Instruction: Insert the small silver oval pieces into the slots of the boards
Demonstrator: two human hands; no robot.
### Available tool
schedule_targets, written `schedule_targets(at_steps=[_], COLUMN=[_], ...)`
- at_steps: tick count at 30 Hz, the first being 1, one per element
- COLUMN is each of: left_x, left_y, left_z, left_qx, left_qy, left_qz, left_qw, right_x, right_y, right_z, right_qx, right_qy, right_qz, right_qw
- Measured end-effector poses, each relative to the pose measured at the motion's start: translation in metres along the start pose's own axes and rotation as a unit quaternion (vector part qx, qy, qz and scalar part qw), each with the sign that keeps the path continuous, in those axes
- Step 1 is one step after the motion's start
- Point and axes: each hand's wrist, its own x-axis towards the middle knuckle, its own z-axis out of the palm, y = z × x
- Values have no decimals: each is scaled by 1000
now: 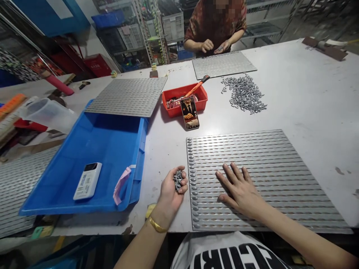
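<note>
My left hand [174,186] is palm up beside the board's left edge, fingers curled round a handful of small grey pointed-oval pieces [177,181]. My right hand [241,190] lies flat with spread fingers on a grey board [269,157] that has rows of shallow oval slots. Down the board's left edge runs a column of seated grey pieces [192,168]; the other slots in view look bare, though my right hand and forearm hide some. Beyond the board is a loose pile of the same pieces [246,93].
A blue bin [140,168] on the left holds a white power bank [88,181]; another slotted board [126,95] rests across its far end. A phone [190,114] leans on a red tray [171,112] with an orange-handled tool [198,85]. Across the table, a person [214,28] works at another board [224,65].
</note>
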Motion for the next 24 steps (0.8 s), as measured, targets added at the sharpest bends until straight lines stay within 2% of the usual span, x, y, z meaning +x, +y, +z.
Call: schedule_targets(at_steps=[6, 10, 13, 16, 18, 20, 21, 22, 23, 24], left_x=[17, 21, 21, 22, 24, 27, 28, 31, 33, 35], left_y=[4, -1, -7, -11, -12, -11, -11, -11, -10, -10], left_z=[14, 22, 28, 32, 35, 37, 38, 39, 40, 41], left_qx=[36, 76, 104, 136, 141, 137, 136, 136, 136, 137], left_qy=[-33, -59, -80, -79, -64, -49, -44, -41, -41, -43], left_qz=[-2, -11, -19, -14, 2, 24, 34, 41, 45, 46], left_qw=[999, 995, 991, 987, 988, 989, 989, 989, 989, 989], right_x=[14, 38, 70, 104, 120, 131, 134, 136, 137, 138], right_y=[-17, -12, -15, -24, -30, -33, -33, -32, -30, -29], right_z=[-5, -25, -43, -52, -53, -50, -49, -48, -47, -46], right_qx=[40, 189, 363, 521, 608, 670, 687, 692, 684, 665], right_qy=[15, 69, 58, 4, -29, -59, -72, -81, -81, -72], right_qz=[-3, 15, 35, 56, 79, 109, 122, 129, 132, 131], right_qw=[999, 979, 929, 852, 790, 732, 713, 705, 712, 731])
